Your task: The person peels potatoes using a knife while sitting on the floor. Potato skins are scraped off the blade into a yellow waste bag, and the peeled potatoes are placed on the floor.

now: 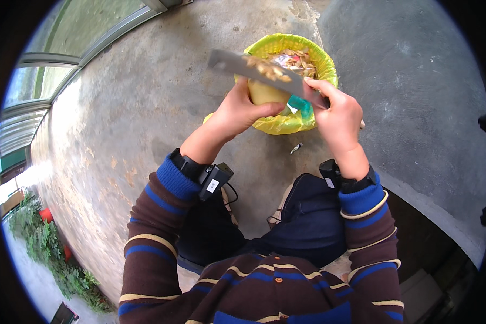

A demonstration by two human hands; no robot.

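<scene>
My left hand (243,105) grips a pale yellow, peeled round vegetable or fruit (266,94); its exact kind I cannot tell. In my right hand (338,109) is the handle end of a broad-bladed kitchen knife (227,62), slightly blurred, its blade lying across the far side of the vegetable. Bits of peel (269,69) cling to the blade. Both hands are over a basket-like bin lined with a yellow plastic bag (328,60). Inside the bin lie brown peelings (305,60) and a green wrapper or piece of plastic (301,106).
A small scrap (296,148) lies on the concrete floor (166,93) just nearer than the bin. Framed glass panels (89,24) stand at the upper left, green plants (48,243) at the lower left. My knees are on either side below the bin.
</scene>
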